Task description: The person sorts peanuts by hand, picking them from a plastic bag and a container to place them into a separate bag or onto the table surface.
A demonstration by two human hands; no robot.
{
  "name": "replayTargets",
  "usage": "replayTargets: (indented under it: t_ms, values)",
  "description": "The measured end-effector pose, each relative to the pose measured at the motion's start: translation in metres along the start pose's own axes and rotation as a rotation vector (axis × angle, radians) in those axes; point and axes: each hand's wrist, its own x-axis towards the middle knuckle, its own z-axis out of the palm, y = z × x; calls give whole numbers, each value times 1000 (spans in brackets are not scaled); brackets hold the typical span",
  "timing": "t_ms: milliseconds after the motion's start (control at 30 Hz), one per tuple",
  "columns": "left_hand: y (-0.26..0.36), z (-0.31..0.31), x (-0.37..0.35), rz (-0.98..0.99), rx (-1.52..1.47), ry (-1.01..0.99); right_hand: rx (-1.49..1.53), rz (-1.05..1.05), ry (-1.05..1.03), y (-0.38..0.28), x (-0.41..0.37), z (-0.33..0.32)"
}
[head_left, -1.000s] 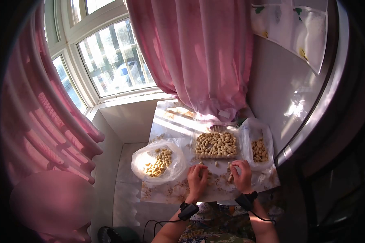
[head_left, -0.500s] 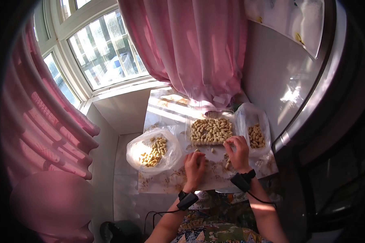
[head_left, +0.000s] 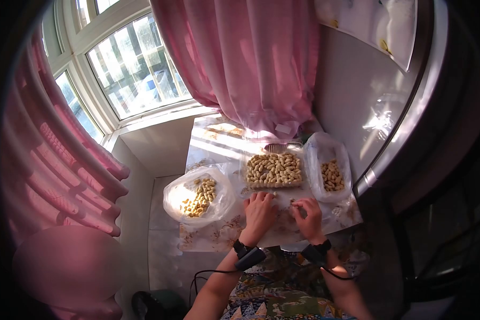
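My left hand [head_left: 260, 214] rests back-up on the table just in front of the clear plastic box [head_left: 274, 185], its fingers bent and close together. Whatever lies under its fingertips is hidden. A loose peanut [head_left: 274, 194] sits beside its index finger. To the right, my right hand [head_left: 309, 217] is curled low over the tabletop, thumb and fingers closed around a small pale peanut [head_left: 292, 201]. Unshelled peanuts [head_left: 274, 169] fill the box. On the left, a white plastic bag [head_left: 170, 205] stands open with peanuts in it. Another plastic bag [head_left: 344, 154] with peanuts is at the right.
The patterned table [head_left: 200, 242] stands against a grey wall panel [head_left: 357, 101]. Pink curtains [head_left: 240, 58] hang behind it, beside a window [head_left: 138, 64]. Both wrists wear black devices with cables [head_left: 213, 272]. A dark object [head_left: 154, 305] is on the floor at lower left.
My left hand has moved forward and turned back-up near the box. My right hand has drawn back from the box's front edge and down to the table. The view has shifted slightly.
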Motion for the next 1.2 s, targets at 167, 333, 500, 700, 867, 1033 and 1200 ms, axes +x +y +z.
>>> replayTargets:
  t_ms: [167,333,500,700,867,1033,1200]
  values:
    - [6,22,12,31,75,-1,27,74,13,-9,-12,-17]
    - [-2,35,18,34,-7,-22,51,92,21,-18,-18,-26]
    - [26,0,-9,-34,-405,-92,227,271,9,-33,-28,-29]
    - [31,-23,-60,-134,-621,-188,322,87,-175,-50,-37,-19]
    - [18,-23,-83,-164,-634,-151,355,110,-258,-53,-48,-8]
    - [19,-29,-89,-111,-575,-83,331,128,-267,-52,-52,-1]
    - [-5,-43,-74,-57,-350,82,317,216,-241,-49,-51,-4]
